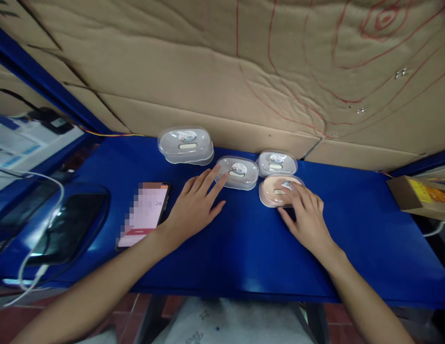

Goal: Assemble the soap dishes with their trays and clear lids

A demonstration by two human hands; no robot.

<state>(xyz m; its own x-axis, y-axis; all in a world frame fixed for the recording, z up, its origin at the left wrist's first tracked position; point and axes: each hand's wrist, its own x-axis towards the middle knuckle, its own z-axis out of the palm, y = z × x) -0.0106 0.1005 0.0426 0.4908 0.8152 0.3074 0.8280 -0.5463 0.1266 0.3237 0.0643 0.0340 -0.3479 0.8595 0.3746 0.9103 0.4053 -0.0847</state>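
Note:
My left hand (197,203) is stretched out with its fingers apart, the fingertips at the left side and lid of a clear, oval lidded plastic box (245,179). To its right, my right hand (306,210) bends over a pinkish lidded plastic box (268,193); its fingers rest on the lid and its thumb is at the front edge. Behind the pinkish one stands another clear plastic box (288,167). Farther left, by the cardboard, sits a larger-looking clear plastic box (172,150), perhaps stacked. Each lid has a round label and a pale oblong piece.
The boxes stand on a blue table (244,253). A lit phone (150,210) lies beside my left forearm, and a dark device (68,229) with white cables is farther left. Cardboard (172,71) walls the back. An open carton (419,198) stands at the right edge.

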